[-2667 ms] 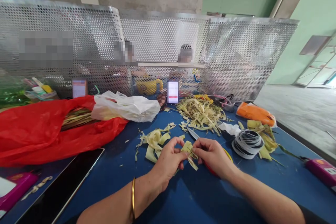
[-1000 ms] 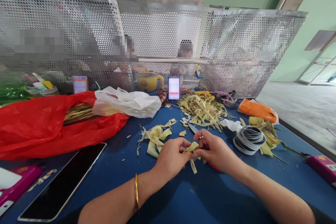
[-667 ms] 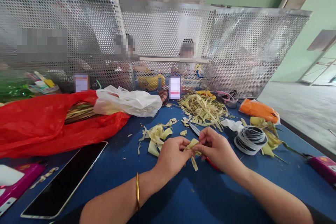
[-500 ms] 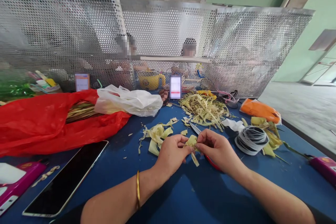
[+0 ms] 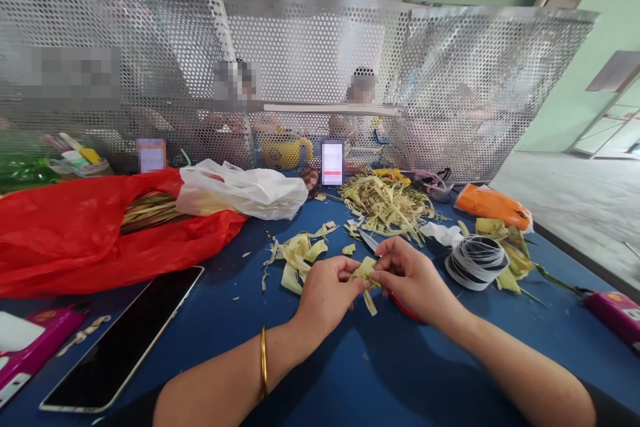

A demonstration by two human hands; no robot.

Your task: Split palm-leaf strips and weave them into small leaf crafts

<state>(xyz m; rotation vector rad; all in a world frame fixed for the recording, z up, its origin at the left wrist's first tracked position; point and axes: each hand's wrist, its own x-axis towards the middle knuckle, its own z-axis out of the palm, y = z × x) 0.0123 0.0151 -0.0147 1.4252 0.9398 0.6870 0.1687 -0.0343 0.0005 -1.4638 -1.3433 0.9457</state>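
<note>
Between my two hands is a small folded piece of pale yellow-green dried husk (image 5: 366,268), with a narrow tail hanging below it. My left hand (image 5: 326,285) pinches its left side between thumb and fingers. At the right side, my right hand (image 5: 407,277) pinches the same piece with thumb and forefinger. Scissors (image 5: 369,240) lie on the blue table beneath my right hand; the blade tips and part of the red handle show, the rest is hidden. Loose husk strips (image 5: 299,255) lie just beyond my left hand.
A heap of husk shreds (image 5: 387,203) lies farther back. On the right are a spool of white cord (image 5: 477,263) and an orange packet (image 5: 493,208). A red plastic bag (image 5: 65,230) and a black phone (image 5: 125,340) lie left. A perforated metal screen (image 5: 310,47) stands behind, people beyond it.
The view has shifted slightly. My right-hand fingers have moved a little against the husk piece; both hands keep their pinch on it.
</note>
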